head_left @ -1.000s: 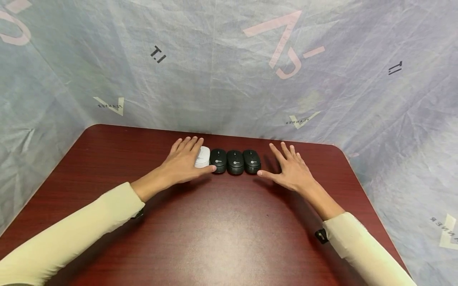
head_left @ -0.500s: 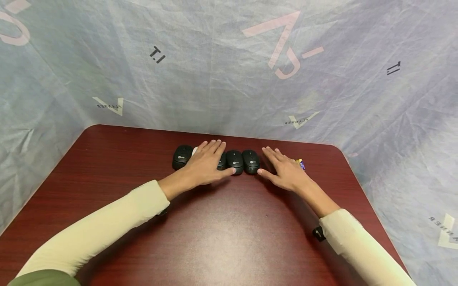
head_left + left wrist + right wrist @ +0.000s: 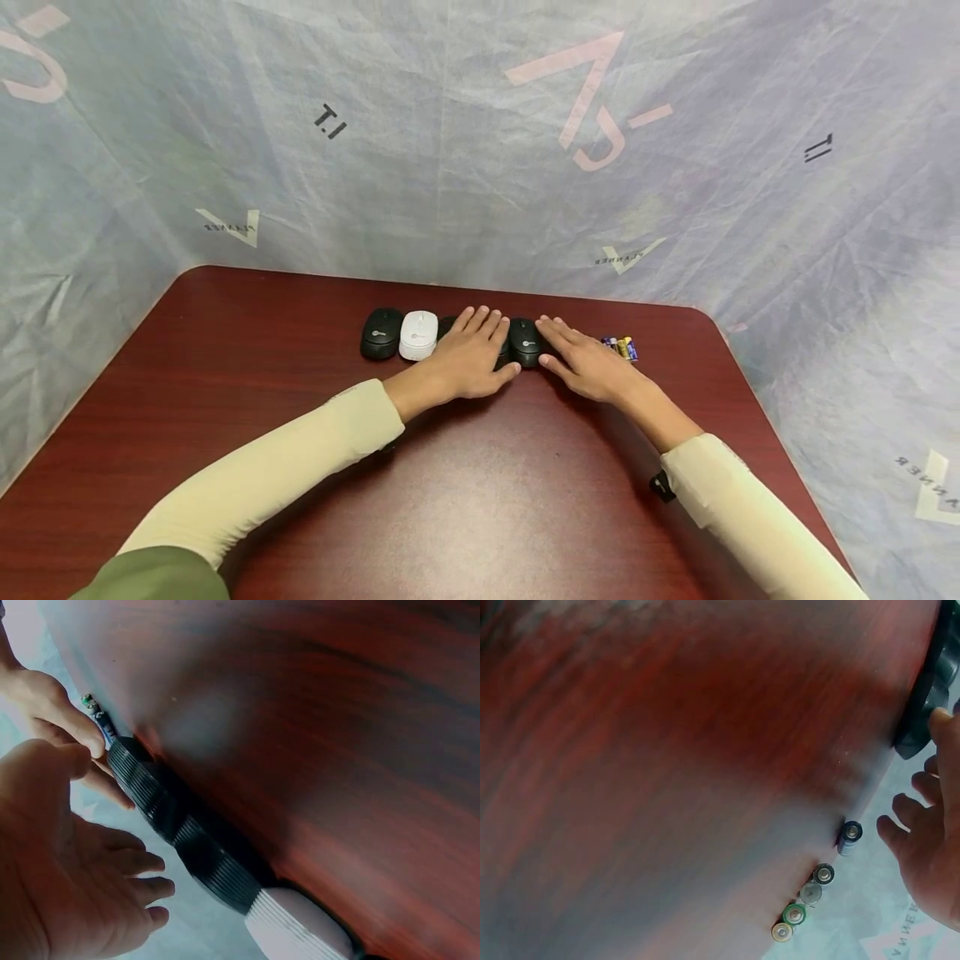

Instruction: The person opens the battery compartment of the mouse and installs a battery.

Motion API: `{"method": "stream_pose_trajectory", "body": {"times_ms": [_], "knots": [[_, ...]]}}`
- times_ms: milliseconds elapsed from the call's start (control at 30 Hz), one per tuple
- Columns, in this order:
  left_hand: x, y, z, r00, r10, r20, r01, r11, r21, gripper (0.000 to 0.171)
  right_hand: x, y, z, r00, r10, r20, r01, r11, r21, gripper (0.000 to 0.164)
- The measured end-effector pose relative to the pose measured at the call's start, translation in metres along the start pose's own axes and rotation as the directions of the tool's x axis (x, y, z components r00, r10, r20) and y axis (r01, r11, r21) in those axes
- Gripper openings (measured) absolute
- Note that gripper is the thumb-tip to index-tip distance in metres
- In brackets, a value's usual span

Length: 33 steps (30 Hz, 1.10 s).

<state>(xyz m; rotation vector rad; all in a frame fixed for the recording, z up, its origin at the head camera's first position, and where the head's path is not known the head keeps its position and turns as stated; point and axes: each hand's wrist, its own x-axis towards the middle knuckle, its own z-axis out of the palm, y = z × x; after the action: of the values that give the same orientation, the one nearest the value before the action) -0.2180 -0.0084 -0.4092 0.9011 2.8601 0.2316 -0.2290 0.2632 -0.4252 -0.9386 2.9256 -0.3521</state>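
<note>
A row of computer mice stands near the far edge of the table. At its left end is a black mouse (image 3: 382, 333), then a white mouse (image 3: 417, 336). My left hand (image 3: 474, 357) is held over the black mice further right, mostly covering them, with its fingers straight. At the right end, the last black mouse (image 3: 527, 343) has my right hand (image 3: 588, 364) beside it, fingers extended and fingertips right at its side. Both palms hold nothing. In the right wrist view, the thumb overlaps the end mouse (image 3: 921, 724).
To the right of my right hand, several batteries (image 3: 624, 347) stand on the dark red wooden table (image 3: 480, 492). They line up in the right wrist view, with one battery (image 3: 850, 833) slightly apart. A printed grey cloth (image 3: 450, 167) hangs behind the table.
My left hand has moved right along the row, uncovering the left black mouse and the white mouse. My right hand has shifted left against the end mouse, and the batteries have come into sight.
</note>
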Motion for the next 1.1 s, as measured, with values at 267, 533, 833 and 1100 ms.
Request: {"method": "stream_pose_trajectory", "body": {"times_ms": [267,533,833,1100], "knots": [[0.003,0.010,0.005,0.998,0.020,0.056,-0.021,1.000,0.020,0.079,0.002,-0.002,0.003,0.999,-0.019,0.025,0.019,1.000,0.016,0.062],[0.006,0.012,0.008,0.997,0.050,0.060,-0.050,0.999,-0.004,0.073,-0.002,-0.007,0.001,0.999,0.005,0.048,-0.005,1.000,0.003,0.061],[-0.004,0.019,0.004,0.988,0.144,0.055,-0.147,0.988,0.053,0.067,-0.021,-0.017,-0.007,0.999,-0.015,0.051,0.016,1.000,-0.021,0.061],[-0.010,0.019,0.014,0.978,0.202,0.051,-0.204,0.979,0.028,0.065,-0.034,-0.023,-0.007,0.998,-0.052,0.022,0.053,0.998,-0.029,0.057]]}}
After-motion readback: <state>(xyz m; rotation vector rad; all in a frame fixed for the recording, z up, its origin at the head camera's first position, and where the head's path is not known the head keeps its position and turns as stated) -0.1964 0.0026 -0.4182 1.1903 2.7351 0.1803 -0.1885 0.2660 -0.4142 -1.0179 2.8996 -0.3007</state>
